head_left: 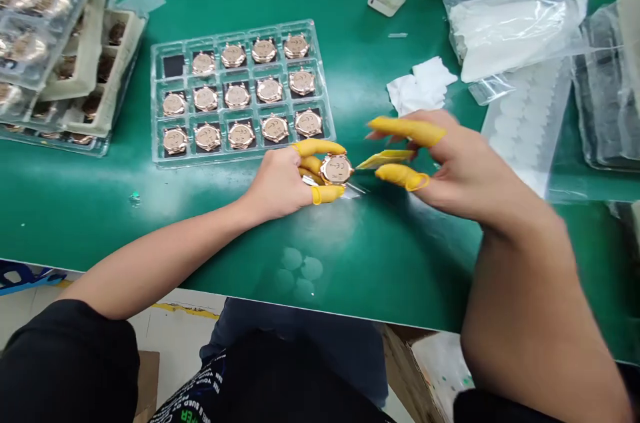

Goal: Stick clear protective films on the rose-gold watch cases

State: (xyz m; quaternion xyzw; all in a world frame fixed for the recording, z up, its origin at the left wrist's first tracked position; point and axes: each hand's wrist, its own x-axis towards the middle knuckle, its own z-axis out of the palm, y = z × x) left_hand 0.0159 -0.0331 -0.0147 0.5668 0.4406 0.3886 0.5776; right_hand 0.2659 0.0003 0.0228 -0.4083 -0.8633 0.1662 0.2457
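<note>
While the left hand pinches a watch, the right hand grip is wide. Slippery finger cots could drop it.

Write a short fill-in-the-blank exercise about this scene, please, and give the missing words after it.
1. The left hand pinches a rose-gold watch with fingers in yellow ____.
2. The clear plastic tray holds watches in ____ rows.
3. Its one empty compartment lies in the far ____ corner.
4. The right hand hovers above a ____ work mat.

Missing words: finger cots; three; left; green.
</note>
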